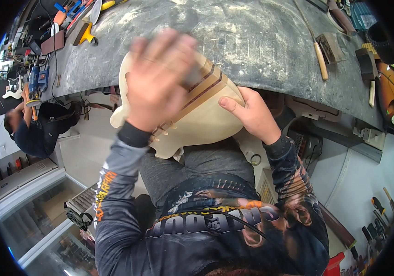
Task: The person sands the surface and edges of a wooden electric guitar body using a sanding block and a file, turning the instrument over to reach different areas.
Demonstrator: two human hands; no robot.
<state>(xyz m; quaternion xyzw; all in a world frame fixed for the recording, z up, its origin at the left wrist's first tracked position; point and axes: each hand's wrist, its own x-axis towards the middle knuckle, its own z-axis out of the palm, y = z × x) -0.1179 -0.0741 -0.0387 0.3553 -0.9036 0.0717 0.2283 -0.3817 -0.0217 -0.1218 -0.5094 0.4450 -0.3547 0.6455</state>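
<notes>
A pale wooden guitar body (206, 120), with a lengthwise centre strip of brown and dark red-brown laminations, lies tilted over my lap against the bench edge. My right hand (251, 112) grips its right edge, thumb on the upper face and the other fingers mostly hidden beneath. Over the left part of the body is my left hand (160, 80), its back up and its fingers stretched forward, smeared by motion. A greyish blur shows beside its fingers; whether something lies under the palm is hidden. Small notches or pegs (161, 129) show near my left wrist.
The grey, dusty workbench (261, 41) spans ahead. A yellow-handled brush (86, 34) and assorted tools lie at its far left; a wooden-handled tool (320, 60) and a wooden block (331, 48) lie right. Another person (40, 126) works at the left with a blue power tool (35, 85).
</notes>
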